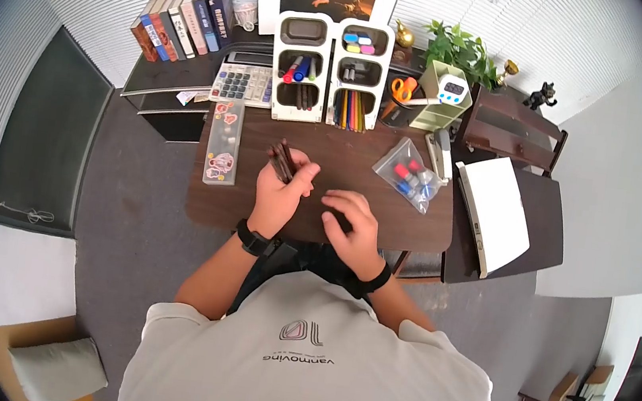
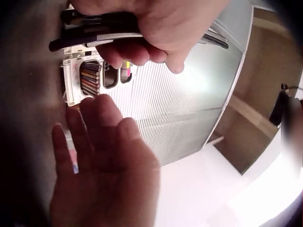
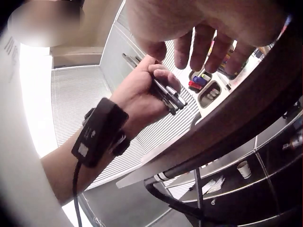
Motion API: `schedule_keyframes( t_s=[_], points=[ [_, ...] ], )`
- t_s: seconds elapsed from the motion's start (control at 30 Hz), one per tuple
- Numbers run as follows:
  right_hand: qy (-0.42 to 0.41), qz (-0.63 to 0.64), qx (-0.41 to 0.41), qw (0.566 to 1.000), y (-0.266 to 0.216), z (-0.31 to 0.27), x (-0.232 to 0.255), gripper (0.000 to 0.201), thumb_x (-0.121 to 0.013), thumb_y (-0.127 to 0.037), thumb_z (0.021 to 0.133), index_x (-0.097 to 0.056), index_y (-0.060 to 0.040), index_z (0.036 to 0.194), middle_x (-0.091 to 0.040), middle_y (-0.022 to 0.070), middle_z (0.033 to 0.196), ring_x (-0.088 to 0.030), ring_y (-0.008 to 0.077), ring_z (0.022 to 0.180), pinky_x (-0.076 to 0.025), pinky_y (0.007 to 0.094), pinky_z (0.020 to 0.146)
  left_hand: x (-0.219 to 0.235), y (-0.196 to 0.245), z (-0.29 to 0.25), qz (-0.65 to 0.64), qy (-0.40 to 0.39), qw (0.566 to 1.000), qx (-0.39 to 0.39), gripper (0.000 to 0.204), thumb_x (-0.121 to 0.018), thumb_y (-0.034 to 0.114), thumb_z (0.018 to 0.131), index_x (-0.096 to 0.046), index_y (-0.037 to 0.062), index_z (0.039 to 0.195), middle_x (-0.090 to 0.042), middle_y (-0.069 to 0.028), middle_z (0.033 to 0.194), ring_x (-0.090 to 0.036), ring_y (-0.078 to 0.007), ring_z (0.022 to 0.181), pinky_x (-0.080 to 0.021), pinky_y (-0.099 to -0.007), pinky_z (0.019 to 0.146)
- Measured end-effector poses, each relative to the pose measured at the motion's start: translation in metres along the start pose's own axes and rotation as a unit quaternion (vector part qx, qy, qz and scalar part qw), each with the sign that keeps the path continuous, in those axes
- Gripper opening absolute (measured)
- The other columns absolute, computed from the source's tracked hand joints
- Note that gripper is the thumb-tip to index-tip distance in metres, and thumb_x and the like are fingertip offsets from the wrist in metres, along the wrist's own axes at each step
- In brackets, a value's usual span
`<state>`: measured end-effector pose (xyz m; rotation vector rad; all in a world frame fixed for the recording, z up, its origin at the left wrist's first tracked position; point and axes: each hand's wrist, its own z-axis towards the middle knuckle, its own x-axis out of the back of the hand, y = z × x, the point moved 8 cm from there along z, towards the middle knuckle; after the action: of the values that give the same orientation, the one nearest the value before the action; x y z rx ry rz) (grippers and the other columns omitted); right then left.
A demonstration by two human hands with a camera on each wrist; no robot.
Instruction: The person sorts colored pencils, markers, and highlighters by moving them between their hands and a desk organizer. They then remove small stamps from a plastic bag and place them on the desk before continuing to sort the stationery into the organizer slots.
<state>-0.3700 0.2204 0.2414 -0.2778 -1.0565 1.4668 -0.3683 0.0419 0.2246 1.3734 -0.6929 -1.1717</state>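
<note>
Several dark pens (image 1: 283, 161) are gripped together in my left hand (image 1: 276, 199) above the front of the brown desk (image 1: 335, 150). In the right wrist view, the pens (image 3: 169, 97) stick out on both sides of the left hand (image 3: 137, 92). My right hand (image 1: 355, 237) hovers a short way to the right, holding nothing. Its fingers look loosely extended in the left wrist view, where the right hand (image 2: 109, 161) is below the pens (image 2: 111, 36). Beyond both hands stand white desk organizers (image 1: 298, 116) with markers, dark pens and colored pencils (image 1: 349, 112) in their compartments.
A stickered pencil box (image 1: 224, 143) lies at the desk's left, below a calculator (image 1: 243, 83). To the right are a clear plastic bag (image 1: 412, 176) of colored items, a stapler (image 1: 440, 153) and a holder with orange scissors (image 1: 403, 90). Books (image 1: 183, 21) stand back left.
</note>
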Motion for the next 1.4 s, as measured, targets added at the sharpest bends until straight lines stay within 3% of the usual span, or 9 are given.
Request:
schedule_keyframes(
  t_s=[0.3, 0.4, 0.47, 0.57, 0.67, 0.9, 0.97, 1.27, 1.4],
  points=[
    [0.011, 0.049, -0.057, 0.997, 0.019, 0.014, 0.003, 0.057, -0.084, -0.019, 0.084, -0.062, -0.0028, 0.134, -0.062, 0.0179, 0.135, -0.057, 0.036, 0.126, -0.046, 0.0442, 0.106, -0.013, -0.044, -0.013, 0.173, -0.058, 0.983, -0.002, 0.02, -0.079, 0.013, 0.093, -0.064, 0.0025, 0.086, -0.059, 0.0025, 0.076, -0.052, -0.0063, 0.071, -0.045, -0.0254, 0.064],
    [0.002, 0.102, 0.011, 0.995, 0.023, 0.016, -0.008, 0.046, -0.081, -0.02, 0.088, -0.067, -0.0023, 0.127, -0.064, 0.0168, 0.134, -0.057, 0.0351, 0.126, -0.046, 0.0439, 0.108, -0.023, -0.053, -0.013, 0.213, -0.103, 0.972, 0.005, 0.016, -0.079, 0.011, 0.091, -0.067, 0.0011, 0.092, -0.067, -0.0031, 0.082, -0.063, -0.0127, 0.075, -0.051, -0.0292, 0.069],
    [0.0, 0.137, -0.02, 0.99, 0.034, 0.013, -0.01, 0.04, -0.08, -0.019, 0.089, -0.069, -0.0017, 0.124, -0.065, 0.0157, 0.132, -0.058, 0.034, 0.126, -0.045, 0.0436, 0.108, -0.037, -0.04, -0.017, 0.335, -0.127, 0.921, -0.154, 0.023, -0.081, 0.016, 0.085, -0.073, 0.0046, 0.103, -0.072, -0.0149, 0.093, -0.072, -0.0328, 0.085, -0.057, -0.0405, 0.076],
    [0.013, 0.227, -0.069, 0.971, 0.048, 0.009, -0.014, 0.028, -0.073, -0.018, 0.097, -0.072, 0.0012, 0.116, -0.069, 0.0144, 0.127, -0.062, 0.0278, 0.122, -0.047, 0.0407, 0.106, -0.045, -0.034, -0.018, 0.36, -0.154, 0.9, -0.192, 0.029, -0.079, 0.018, 0.085, -0.071, 0.004, 0.11, -0.072, -0.0183, 0.101, -0.07, -0.0406, 0.096, -0.057, -0.0463, 0.08],
    [-0.004, 0.393, -0.145, 0.908, 0.068, 0.008, -0.022, 0.026, -0.06, -0.019, 0.107, -0.07, 0.0032, 0.117, -0.071, 0.0154, 0.126, -0.066, 0.0219, 0.115, -0.051, 0.0378, 0.102, -0.053, -0.024, -0.022, 0.373, -0.152, 0.893, -0.2, 0.029, -0.077, 0.015, 0.089, -0.069, 0.0017, 0.113, -0.073, -0.0186, 0.099, -0.072, -0.0401, 0.092, -0.057, -0.0432, 0.079],
    [-0.005, 0.382, -0.196, 0.903, 0.07, 0.004, -0.019, 0.028, -0.062, -0.021, 0.107, -0.069, 0.0032, 0.121, -0.074, 0.0083, 0.112, -0.068, 0.0149, 0.1, -0.055, 0.0309, 0.091, -0.052, -0.026, -0.025, 0.395, -0.179, 0.889, -0.148, 0.03, -0.073, 0.016, 0.094, -0.066, -0.0037, 0.116, -0.073, -0.0182, 0.084, -0.073, -0.0306, 0.07, -0.057, -0.038, 0.065],
    [-0.045, 0.435, -0.229, 0.87, 0.067, 0.001, -0.026, 0.031, -0.064, -0.018, 0.106, -0.066, 0.0037, 0.128, -0.074, 0.0065, 0.106, -0.068, 0.0134, 0.095, -0.056, 0.0286, 0.084, -0.04, -0.04, -0.02, 0.273, -0.162, 0.946, 0.067, 0.027, -0.069, 0.02, 0.099, -0.067, -0.0034, 0.114, -0.071, -0.013, 0.076, -0.069, -0.0185, 0.06, -0.053, -0.0308, 0.055],
    [0.008, 0.174, -0.08, 0.982, 0.032, 0.01, -0.014, 0.035, -0.075, -0.01, 0.094, -0.064, -0.0027, 0.127, -0.067, 0.0123, 0.119, -0.067, 0.0221, 0.102, -0.056, 0.0343, 0.086, 0.002, -0.062, -0.015, -0.149, -0.115, 0.96, 0.209, 0.024, -0.051, 0.027, 0.111, -0.06, 0.0052, 0.117, -0.063, -0.0036, 0.079, -0.056, -0.0124, 0.057, -0.045, -0.0263, 0.051],
    [-0.025, 0.021, 0.035, 0.999, 0.004, 0.014, -0.015, 0.046, -0.079, -0.011, 0.086, -0.066, -0.0093, 0.13, -0.064, 0.0125, 0.118, -0.062, 0.0334, 0.11, -0.054, 0.0413, 0.091, 0.011, -0.07, -0.012, -0.311, -0.053, 0.925, 0.212, 0.027, -0.049, 0.028, 0.112, -0.059, 0.0066, 0.125, -0.065, -0.0168, 0.135, -0.059, -0.0337, 0.132, -0.051, -0.0459, 0.109]
  ],
)
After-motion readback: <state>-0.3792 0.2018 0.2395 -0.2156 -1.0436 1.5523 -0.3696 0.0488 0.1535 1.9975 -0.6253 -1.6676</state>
